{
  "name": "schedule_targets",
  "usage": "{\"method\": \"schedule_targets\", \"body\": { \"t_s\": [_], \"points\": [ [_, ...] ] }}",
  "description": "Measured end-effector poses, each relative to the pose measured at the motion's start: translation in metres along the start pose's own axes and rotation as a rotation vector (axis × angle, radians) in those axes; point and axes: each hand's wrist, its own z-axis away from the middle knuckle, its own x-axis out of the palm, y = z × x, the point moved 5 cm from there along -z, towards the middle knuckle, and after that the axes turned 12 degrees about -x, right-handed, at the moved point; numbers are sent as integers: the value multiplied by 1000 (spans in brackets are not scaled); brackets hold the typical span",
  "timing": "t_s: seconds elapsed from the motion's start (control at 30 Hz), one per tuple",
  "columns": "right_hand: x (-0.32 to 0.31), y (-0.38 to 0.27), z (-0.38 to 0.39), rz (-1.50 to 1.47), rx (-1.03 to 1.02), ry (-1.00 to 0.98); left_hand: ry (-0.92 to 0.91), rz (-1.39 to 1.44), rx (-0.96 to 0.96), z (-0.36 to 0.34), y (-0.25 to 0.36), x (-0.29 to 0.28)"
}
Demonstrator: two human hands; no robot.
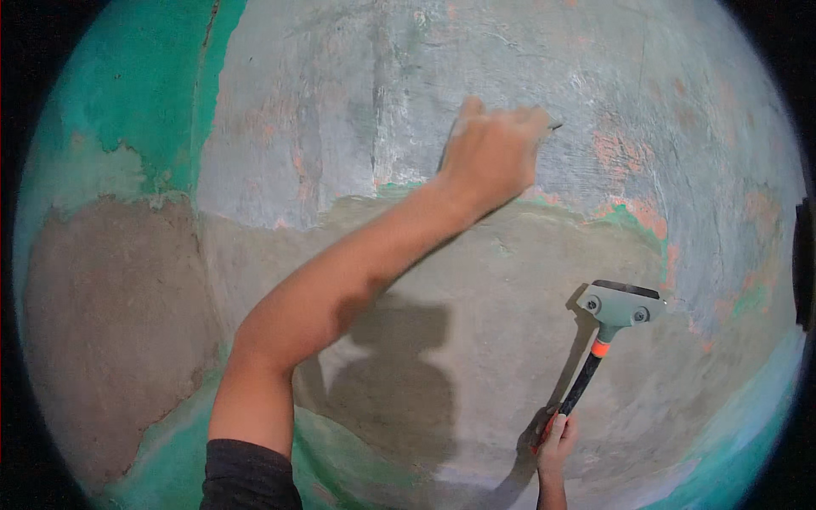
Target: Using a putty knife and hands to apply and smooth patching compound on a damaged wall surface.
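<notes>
My left arm reaches up across the wall, and my left hand (497, 153) is closed against the grey-painted area. A small dark tip (557, 127) shows beside its fingers; what it belongs to is hidden. Lower right, my right hand (556, 438) wraps round the handle of a long-handled scraper (620, 304). That scraper has a wide grey head with two screws, a dark edge on top, an orange collar and a black shaft. Its head points up and stands in front of the bare plaster (484, 280), apart from my left hand.
Flaking grey paint (297, 110) with orange and white patches covers the upper wall. Green paint (144, 85) remains at the upper left, beside a crack. Brown bare plaster (119, 323) lies below it. Shadows fall on the wall between my arms. A dark object (803, 263) stands at the right rim.
</notes>
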Motion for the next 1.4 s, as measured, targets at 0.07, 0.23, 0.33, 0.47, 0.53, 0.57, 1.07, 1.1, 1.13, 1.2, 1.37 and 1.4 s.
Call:
{"method": "schedule_targets", "body": {
  "t_s": [0.07,0.23,0.33,0.47,0.53,0.57,1.07,1.1,1.13,1.2,1.37,1.4],
  "points": [
    [-4,0,0,65,5,-75,-28,-192,-107,-17,-32,-4],
    [-8,12,-2,148,-27,-153,328,-322,-784,-38,-190,-102],
    [7,2,-3,120,-81,-161,513,-368,-720,-27,-187,-102],
    [-9,8,0,94,57,-78,63,-255,-102,-3,-62,1],
    [-10,4,-7,119,-69,-89,-87,-92,48,39,11,9],
    [-9,-4,-10,205,-144,-103,-201,-7,73,49,26,8],
    [-3,-30,-17,123,-118,-312,365,-185,-589,-60,-142,-36],
    [-10,-31,-21,141,-148,-289,244,-104,-605,-67,-98,-16],
    [-15,-34,-28,134,-159,-296,184,-196,-456,-71,-61,7],
    [-35,-49,-38,286,-265,-292,148,-43,-294,-62,19,46],
    [-91,-58,-61,223,-163,-297,237,-162,-560,-82,-15,24],
    [-98,-64,-68,215,-162,-306,338,-138,-702,-83,-43,6]
  ]
}}
